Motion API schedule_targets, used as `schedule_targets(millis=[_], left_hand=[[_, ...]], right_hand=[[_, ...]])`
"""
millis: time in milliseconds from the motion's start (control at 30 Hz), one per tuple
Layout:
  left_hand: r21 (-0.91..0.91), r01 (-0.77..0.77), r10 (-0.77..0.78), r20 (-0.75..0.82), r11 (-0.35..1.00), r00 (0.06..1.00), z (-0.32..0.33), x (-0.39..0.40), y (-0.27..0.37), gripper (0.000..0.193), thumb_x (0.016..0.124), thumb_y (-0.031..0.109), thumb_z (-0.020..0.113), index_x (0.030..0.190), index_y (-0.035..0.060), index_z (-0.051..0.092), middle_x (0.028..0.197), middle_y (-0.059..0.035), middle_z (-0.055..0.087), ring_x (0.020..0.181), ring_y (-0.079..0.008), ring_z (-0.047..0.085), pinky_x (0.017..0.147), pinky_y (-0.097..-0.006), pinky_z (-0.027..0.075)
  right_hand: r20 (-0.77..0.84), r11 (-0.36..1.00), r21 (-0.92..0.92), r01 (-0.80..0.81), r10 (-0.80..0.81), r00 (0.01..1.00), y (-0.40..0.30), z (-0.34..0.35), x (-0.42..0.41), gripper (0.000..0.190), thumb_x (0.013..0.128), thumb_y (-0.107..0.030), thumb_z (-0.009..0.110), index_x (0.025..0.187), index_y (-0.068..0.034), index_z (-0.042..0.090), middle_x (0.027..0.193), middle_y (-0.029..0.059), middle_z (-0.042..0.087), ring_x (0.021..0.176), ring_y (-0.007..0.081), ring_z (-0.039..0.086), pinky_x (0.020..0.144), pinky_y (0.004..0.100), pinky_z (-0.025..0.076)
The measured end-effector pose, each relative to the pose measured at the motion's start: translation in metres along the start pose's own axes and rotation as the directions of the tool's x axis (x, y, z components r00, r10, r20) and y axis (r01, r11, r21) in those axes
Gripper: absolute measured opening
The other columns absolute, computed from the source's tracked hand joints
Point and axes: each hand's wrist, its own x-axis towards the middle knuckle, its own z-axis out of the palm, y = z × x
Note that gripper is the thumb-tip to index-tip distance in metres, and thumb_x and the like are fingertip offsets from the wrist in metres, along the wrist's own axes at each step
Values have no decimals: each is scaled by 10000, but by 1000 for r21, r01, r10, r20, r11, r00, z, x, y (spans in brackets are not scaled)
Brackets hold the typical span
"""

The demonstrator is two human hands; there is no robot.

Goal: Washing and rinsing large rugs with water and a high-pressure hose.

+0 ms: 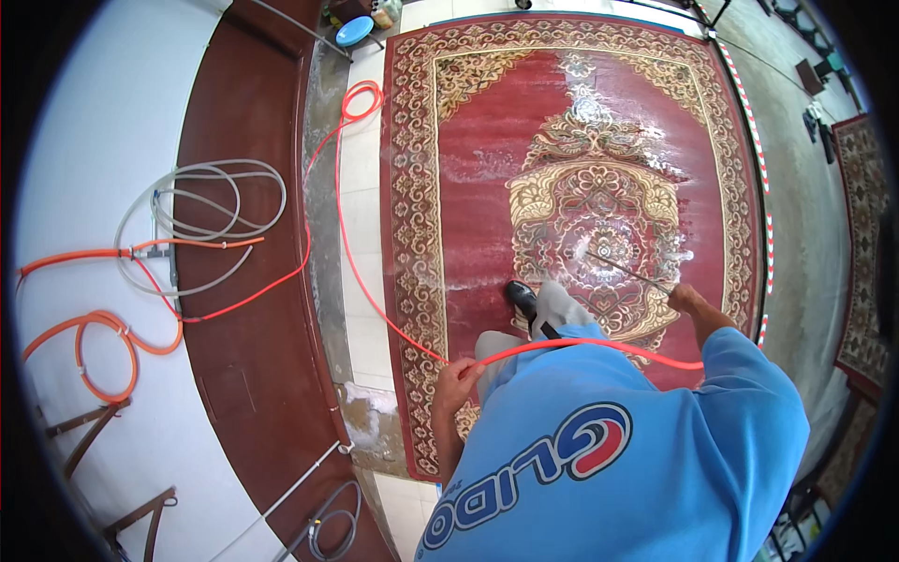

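Observation:
My left hand point(458, 381) grips a red-orange hose point(590, 343) at my waist. From there the hose crosses in front of my blue shirt to my right side, where its end is hidden. My right hand point(685, 298) is closed around a thin metal spray wand point(627, 268), angled down over the carpet's central medallion. Whitish spray shows near the wand's tip. Beneath me lies a large red patterned carpet point(484, 232), shiny with water in places. My black boot point(520, 296) stands on it.
Loops of the red hose point(362, 100) lie beside the carpet's left edge. Clear hose coils point(263, 168) and orange hose point(105, 316) hang on the left wall. A blue stool point(355, 31) stands at the far left; red-white striped edging point(749, 126) runs along the right.

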Motion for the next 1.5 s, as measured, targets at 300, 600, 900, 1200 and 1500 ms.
schedule_targets(millis=[300,600,900,1200,1500], left_hand=[[102,-92,67,220,991,973,4,48,27,318,890,315,676,954,4,697,721,-51,628,673,-126,546,615,-303,428],[-101,20,-21,-13,995,1000,-40,-23,-17,185,915,174,663,932,-9,679,730,37,561,672,-64,468,608,-242,376],[-356,139,-254,-302,924,919,-36,-113,-46,169,905,155,660,911,-13,672,732,29,557,674,-59,465,609,-228,370],[-273,125,-211,-311,954,927,-46,-89,-50,189,912,177,643,863,-5,663,685,44,494,639,-62,419,568,-244,325],[-189,142,-165,-113,972,980,-43,-26,-38,239,917,228,657,843,1,650,673,41,477,635,-68,409,563,-257,331]], right_hand=[[-104,967,150,-205,221,970,27,-29,-27,248,810,-208,567,876,-26,722,963,238,686,958,389,658,853,467,526],[-184,972,-78,223,-234,955,-167,-92,98,282,810,-215,545,875,13,699,927,255,683,913,400,668,816,482,530],[-114,873,-114,475,-486,867,-393,-115,141,265,814,-233,575,939,-63,736,991,199,704,953,366,677,840,459,543],[-91,844,-61,533,-537,839,-315,-54,111,295,785,-254,574,883,-15,718,876,241,688,838,403,679,758,477,546],[-4,991,78,108,-108,994,-76,50,14,297,768,-272,632,898,-24,731,890,236,690,861,387,682,788,461,540]])
